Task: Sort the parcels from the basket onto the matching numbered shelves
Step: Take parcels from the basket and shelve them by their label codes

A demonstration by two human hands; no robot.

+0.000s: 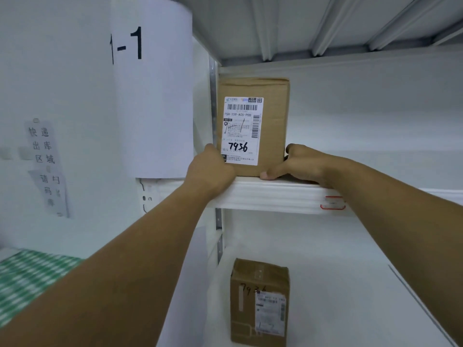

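Head view, the only view. An upright brown cardboard parcel (253,126) stands on the upper shelf (275,196), at its left end, just beside the metal upright and near the front lip. There is a white shipping label on its front face, with "7936" handwritten in black.

The left hand (210,169) grips the lower left side of the parcel. Knuckles face the camera, fingers are curled round the left edge, and the tips are hidden behind the box. The right hand (298,164) holds the lower right side. Its thumb lies flat along the front bottom edge, touching the shelf lip, and its other fingers are curled against the right face. The base looks seated on the shelf, but I cannot tell whether the weight is fully set down.

Handling, judged:
- **Stiffness:** a stiff corrugated box with flat faces. The top flaps are a bit crumpled, but it should take a firm squeeze from two sides.
- **Weight:** probably light to moderate.
- **Balance:** it is tall and narrow, so it could tip if pushed high up.
- **Where to hold:** best low on the two side faces with palms opposed, or with one hand under the base.
- **Surface:** the bare cardboard is not slippery. The label looks smoother, so keep off it.

Rest:
- A paper sign (150,96) reading "1-1" hangs left of the shelf.
- Wall notices (42,151) are further left.
- A green checked cloth (30,279) is at near left.
- A red tag (333,202) is on the shelf lip at right.
- A lower parcel (260,301) sits on the shelf below, well apart from both hands. Its marking looks like "7936" too.
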